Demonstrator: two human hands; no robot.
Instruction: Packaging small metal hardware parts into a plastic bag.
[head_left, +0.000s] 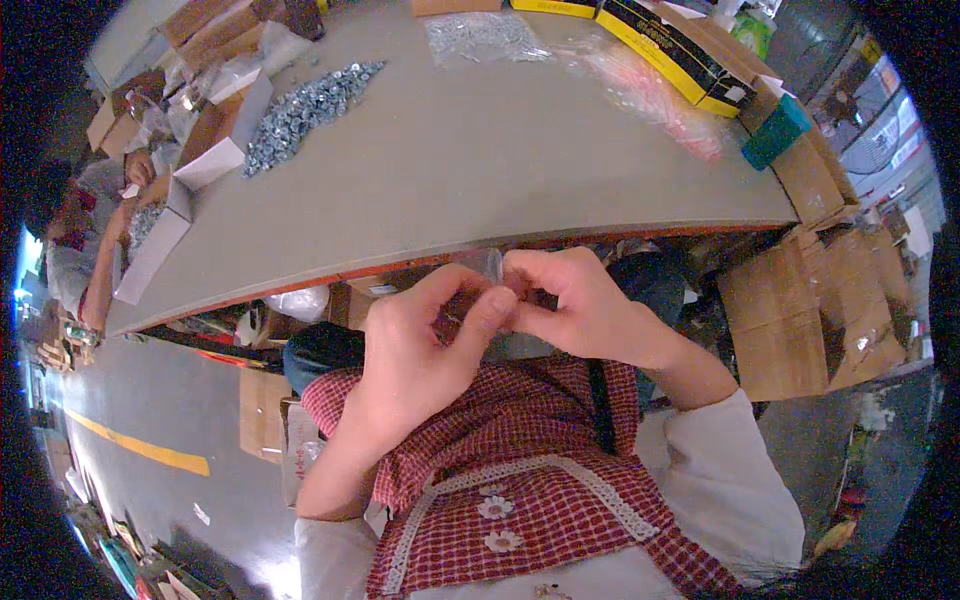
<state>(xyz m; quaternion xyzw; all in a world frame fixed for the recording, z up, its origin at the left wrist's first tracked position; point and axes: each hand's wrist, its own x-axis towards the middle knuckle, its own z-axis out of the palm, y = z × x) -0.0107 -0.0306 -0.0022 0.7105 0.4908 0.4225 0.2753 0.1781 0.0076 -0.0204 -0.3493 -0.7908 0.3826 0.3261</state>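
Just in front of the table's near edge, my left hand [415, 345] and my right hand [580, 305] meet fingertip to fingertip. Both are closed in a pinch. A small clear plastic bag [491, 262] shows between and just above the fingers; its lower part is hidden by them, and I cannot see whether anything is inside. On the grey table [480, 150], a heap of small silvery metal fasteners [310, 110] lies to the far left.
Opened cardboard boxes [215, 130] and another person's arm [100, 255] are at the left. Along the back lie a bag of small metal parts [485, 38], pinkish plastic bags [660, 95] and a black-and-yellow box [680, 55]. A cardboard carton [775, 315] stands at the right.
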